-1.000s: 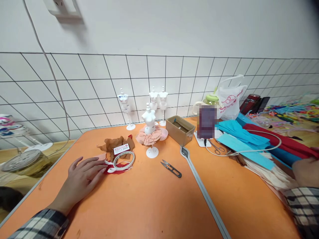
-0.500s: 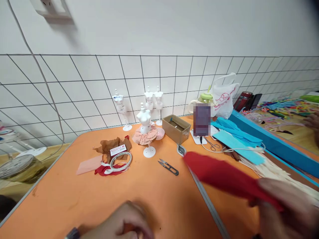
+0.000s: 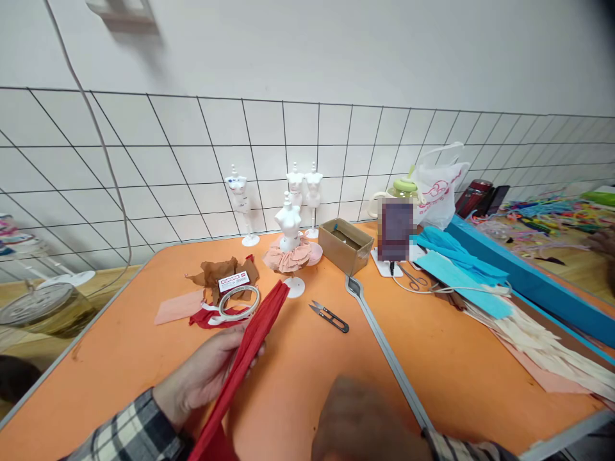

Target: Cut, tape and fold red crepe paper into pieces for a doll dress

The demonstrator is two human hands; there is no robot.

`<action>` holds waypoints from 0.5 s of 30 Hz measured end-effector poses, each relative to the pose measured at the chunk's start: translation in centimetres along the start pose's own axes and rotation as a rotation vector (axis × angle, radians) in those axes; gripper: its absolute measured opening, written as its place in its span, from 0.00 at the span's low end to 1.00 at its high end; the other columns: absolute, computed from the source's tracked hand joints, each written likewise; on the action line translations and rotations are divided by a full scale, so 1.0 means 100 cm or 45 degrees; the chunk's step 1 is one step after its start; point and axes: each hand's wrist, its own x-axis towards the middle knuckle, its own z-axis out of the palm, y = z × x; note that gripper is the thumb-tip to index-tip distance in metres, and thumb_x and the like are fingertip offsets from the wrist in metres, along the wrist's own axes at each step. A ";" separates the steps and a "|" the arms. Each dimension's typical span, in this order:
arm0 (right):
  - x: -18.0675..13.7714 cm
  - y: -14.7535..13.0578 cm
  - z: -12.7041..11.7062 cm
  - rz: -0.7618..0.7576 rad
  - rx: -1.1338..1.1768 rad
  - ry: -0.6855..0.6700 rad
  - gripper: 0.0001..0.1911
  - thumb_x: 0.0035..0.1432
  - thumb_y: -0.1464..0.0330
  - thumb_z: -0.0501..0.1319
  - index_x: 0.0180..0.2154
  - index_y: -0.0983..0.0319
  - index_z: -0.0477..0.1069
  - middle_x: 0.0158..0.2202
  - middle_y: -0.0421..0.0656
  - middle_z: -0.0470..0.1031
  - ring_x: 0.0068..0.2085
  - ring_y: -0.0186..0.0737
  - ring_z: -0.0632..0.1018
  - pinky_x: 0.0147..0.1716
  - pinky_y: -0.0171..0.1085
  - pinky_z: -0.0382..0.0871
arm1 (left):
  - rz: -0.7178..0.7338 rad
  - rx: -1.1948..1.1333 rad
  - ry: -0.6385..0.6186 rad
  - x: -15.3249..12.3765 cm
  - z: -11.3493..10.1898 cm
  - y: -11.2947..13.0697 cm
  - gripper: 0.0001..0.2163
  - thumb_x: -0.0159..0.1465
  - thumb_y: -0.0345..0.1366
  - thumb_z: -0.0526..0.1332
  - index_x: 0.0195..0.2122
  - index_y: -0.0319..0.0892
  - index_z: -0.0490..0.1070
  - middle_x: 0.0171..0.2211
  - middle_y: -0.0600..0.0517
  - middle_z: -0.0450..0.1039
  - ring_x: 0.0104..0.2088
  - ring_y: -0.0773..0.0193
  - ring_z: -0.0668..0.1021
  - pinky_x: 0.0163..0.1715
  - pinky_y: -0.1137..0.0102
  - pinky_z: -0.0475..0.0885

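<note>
A long folded strip of red crepe paper [image 3: 250,349] runs from the bottom of the view up toward the dressed mannequin. My left hand [image 3: 211,371] is curled round its middle and holds it above the orange table [image 3: 134,346]. Low in the view, my right hand [image 3: 365,419] is blurred and dark, right of the strip's lower end; its fingers do not show. A white mini mannequin in a pink ruffled skirt [image 3: 289,246] stands just past the strip's tip. A ring of tape [image 3: 239,302] lies on red and brown scraps left of the strip. Black thread snips [image 3: 330,316] lie to the right.
Three bare mini mannequins [image 3: 302,192] stand by the wire grid. A small cardboard box [image 3: 345,245], a blurred phone on a stand [image 3: 394,230], scissors [image 3: 414,278], blue [image 3: 456,266] and cream [image 3: 533,333] crepe paper fill the right. A glass jar [image 3: 45,310] sits far left.
The red strip was carried from the right side of the table to the middle. My left hand has taken hold of it, and my right hand has dropped to the bottom centre.
</note>
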 end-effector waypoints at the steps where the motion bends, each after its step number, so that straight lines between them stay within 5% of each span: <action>1: 0.009 0.010 -0.008 0.057 -0.046 0.053 0.08 0.64 0.64 0.57 0.44 0.55 0.72 0.41 0.45 0.75 0.44 0.46 0.74 0.45 0.48 0.70 | 0.055 0.156 -0.030 -0.002 -0.002 0.011 0.09 0.52 0.30 0.67 0.35 0.37 0.75 0.26 0.51 0.76 0.21 0.69 0.75 0.20 0.78 0.71; 4: 0.041 0.046 -0.026 0.408 -0.519 0.193 0.11 0.61 0.61 0.59 0.41 0.61 0.70 0.40 0.49 0.73 0.43 0.51 0.72 0.43 0.49 0.66 | 0.342 0.829 -0.078 -0.015 -0.004 0.040 0.10 0.57 0.41 0.65 0.36 0.41 0.75 0.32 0.51 0.77 0.28 0.64 0.77 0.27 0.75 0.73; 7: 0.069 0.079 -0.028 0.590 -0.775 0.123 0.14 0.62 0.57 0.58 0.36 0.63 0.68 0.38 0.51 0.72 0.42 0.51 0.71 0.42 0.46 0.64 | 0.743 1.385 0.125 -0.028 -0.002 0.051 0.14 0.62 0.47 0.59 0.41 0.45 0.75 0.37 0.52 0.78 0.38 0.57 0.78 0.38 0.70 0.73; 9: 0.078 0.092 -0.024 0.607 -0.791 0.120 0.10 0.63 0.61 0.57 0.37 0.63 0.66 0.40 0.51 0.71 0.42 0.50 0.71 0.41 0.44 0.63 | 0.739 1.552 0.140 -0.030 0.002 0.046 0.17 0.61 0.49 0.60 0.48 0.47 0.73 0.42 0.52 0.78 0.41 0.55 0.78 0.38 0.70 0.73; 13: 0.075 0.105 -0.021 0.598 -0.582 0.149 0.05 0.61 0.69 0.60 0.35 0.62 0.63 0.37 0.45 0.72 0.39 0.43 0.71 0.37 0.38 0.60 | 0.558 1.749 -0.094 -0.030 0.004 0.034 0.15 0.59 0.45 0.62 0.45 0.48 0.74 0.40 0.52 0.79 0.38 0.56 0.80 0.34 0.71 0.73; 15: 0.071 0.107 -0.024 0.583 -0.522 0.142 0.05 0.61 0.71 0.60 0.34 0.61 0.63 0.35 0.42 0.72 0.38 0.40 0.71 0.36 0.36 0.59 | 0.813 1.843 0.144 -0.040 -0.004 0.034 0.14 0.59 0.43 0.61 0.46 0.50 0.74 0.39 0.52 0.79 0.38 0.54 0.79 0.35 0.69 0.72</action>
